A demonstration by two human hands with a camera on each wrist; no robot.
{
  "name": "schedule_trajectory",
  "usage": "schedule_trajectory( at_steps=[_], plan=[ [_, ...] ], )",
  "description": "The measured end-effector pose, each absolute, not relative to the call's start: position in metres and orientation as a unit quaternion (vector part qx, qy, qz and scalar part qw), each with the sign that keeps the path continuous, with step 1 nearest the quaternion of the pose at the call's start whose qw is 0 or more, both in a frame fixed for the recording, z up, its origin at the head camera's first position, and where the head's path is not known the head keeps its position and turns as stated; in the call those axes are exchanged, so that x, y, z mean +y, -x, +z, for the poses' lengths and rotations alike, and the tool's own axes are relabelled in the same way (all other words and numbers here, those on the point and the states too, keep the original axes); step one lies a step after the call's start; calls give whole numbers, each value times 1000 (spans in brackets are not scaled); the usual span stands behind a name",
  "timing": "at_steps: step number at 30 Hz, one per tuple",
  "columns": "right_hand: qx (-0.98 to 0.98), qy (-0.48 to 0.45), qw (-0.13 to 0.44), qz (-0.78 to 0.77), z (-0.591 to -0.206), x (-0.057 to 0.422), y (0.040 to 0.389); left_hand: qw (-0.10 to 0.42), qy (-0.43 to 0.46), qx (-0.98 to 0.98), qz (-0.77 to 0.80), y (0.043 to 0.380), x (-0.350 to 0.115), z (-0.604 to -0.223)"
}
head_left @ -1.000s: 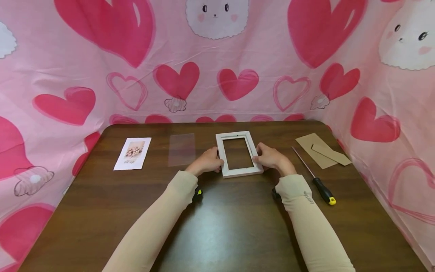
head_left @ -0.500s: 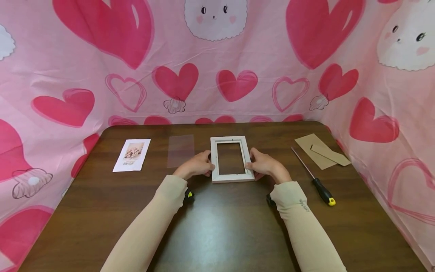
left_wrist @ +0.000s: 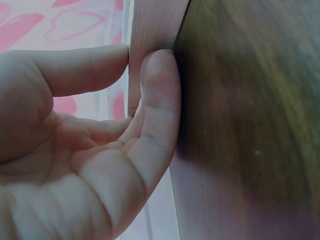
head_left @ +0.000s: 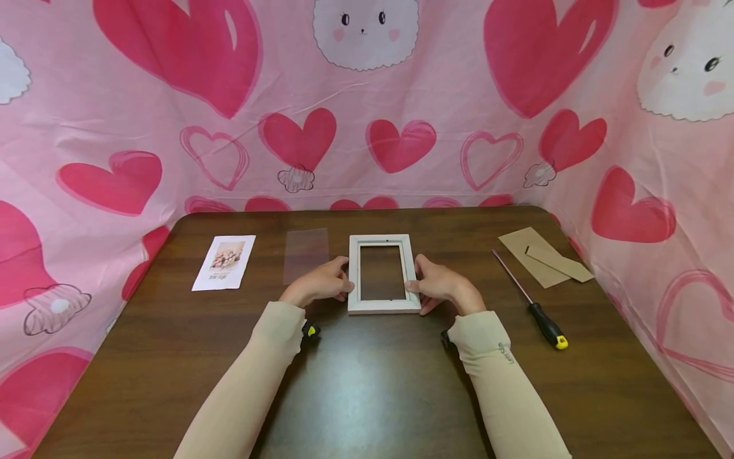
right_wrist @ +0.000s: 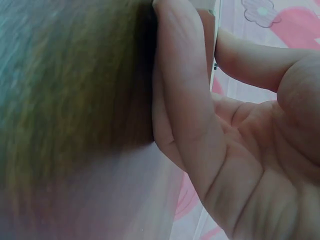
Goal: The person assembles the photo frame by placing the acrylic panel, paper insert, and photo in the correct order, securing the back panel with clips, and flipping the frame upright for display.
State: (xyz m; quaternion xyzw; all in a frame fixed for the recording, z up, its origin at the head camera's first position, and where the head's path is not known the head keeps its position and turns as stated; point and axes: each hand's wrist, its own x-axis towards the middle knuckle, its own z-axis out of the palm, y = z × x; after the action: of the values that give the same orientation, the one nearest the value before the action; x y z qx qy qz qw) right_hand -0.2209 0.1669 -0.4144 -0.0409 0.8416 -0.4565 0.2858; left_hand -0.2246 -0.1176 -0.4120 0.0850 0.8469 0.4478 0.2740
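A white picture frame (head_left: pixel 354 274) lies near the middle of the table, the dark wood showing through its opening. My left hand (head_left: pixel 321 282) holds its left side; in the left wrist view the thumb (left_wrist: pixel 95 67) meets one edge while a finger (left_wrist: pixel 161 95) lies along the frame's side. On the opposite side, my right hand (head_left: pixel 444 284) grips the frame with the thumb on top. The right wrist view has its fingers (right_wrist: pixel 187 75) curled against the edge, hiding most of the frame there. A clear plastic sheet (head_left: pixel 306 248) lies just beyond my left hand.
On the wooden table (head_left: pixel 367 395), a printed picture card (head_left: pixel 225 262) lies at the far left. To the right are a screwdriver (head_left: pixel 536 309) with a black and yellow handle and a brown backing board (head_left: pixel 527 245) with a narrower brown strip (head_left: pixel 559 262) across it. Pink heart-patterned cloth (head_left: pixel 367 146) hangs behind.
Both hands have brought the picture frame left and a little nearer, and it now lies straighter. The card, clear sheet, screwdriver and brown pieces stay put.
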Motion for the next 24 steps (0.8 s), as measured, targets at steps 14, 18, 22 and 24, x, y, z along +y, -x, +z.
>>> schedule_trajectory(
  at_steps=[14, 18, 22, 24],
  plan=[
    [814, 39, 344, -467, -411, 167, 229, 271, -88, 844, 454, 223, -126, -418],
    [813, 39, 346, -468, -410, 167, 231, 272, -88, 839, 463, 223, -128, -418],
    [813, 46, 343, -468, -411, 168, 231, 276, -90, 836, 466, 224, -129, -418],
    [814, 50, 341, -467, -412, 168, 231, 276, -91, 838, 461, 225, -130, -417]
  ],
)
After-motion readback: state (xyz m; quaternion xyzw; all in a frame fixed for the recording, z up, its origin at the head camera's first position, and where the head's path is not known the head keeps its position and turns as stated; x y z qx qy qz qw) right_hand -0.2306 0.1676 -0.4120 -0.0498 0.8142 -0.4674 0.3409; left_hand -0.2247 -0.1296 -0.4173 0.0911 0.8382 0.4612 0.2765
